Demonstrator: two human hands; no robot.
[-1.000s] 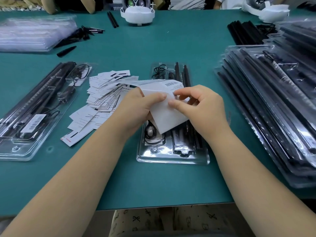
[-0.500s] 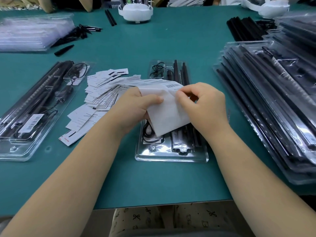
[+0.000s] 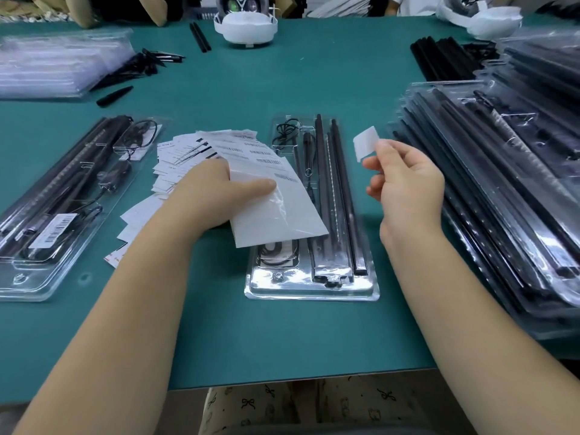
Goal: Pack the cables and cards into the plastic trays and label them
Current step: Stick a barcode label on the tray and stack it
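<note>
Right hand [image 3: 405, 180] pinched a small white label [image 3: 365, 142] between thumb & fingers, held up in the air just right of the centre tray [image 3: 310, 287], not yet stuck on. Left hand [image 3: 207, 196] gripped the label sheet [image 3: 273, 208], thumb on top, sheet overlapping the tray's left half. Tray itself sat on the green table [image 3: 282, 334] w/ black rods and a coiled cable already seated in its slots, so packing there looked done; no label visible on it, though the sheet hid part. Left of the tray: a loose heap of cards [image 3: 175, 158], and beyond that a second tray [image 3: 47, 215] already carrying a barcode label, judged finished. Right of the tray: a tall stack of filled trays [image 3: 502, 189]; can't tell whether those were labelled. Far left of the tray, toward the back, a pile of clear empties [image 3: 56, 64] plus loose black parts, so more packing seemingly left. Est. stage: mid-batch, labelling step on the centre tray about to happen; card for it not seen in place.
</note>
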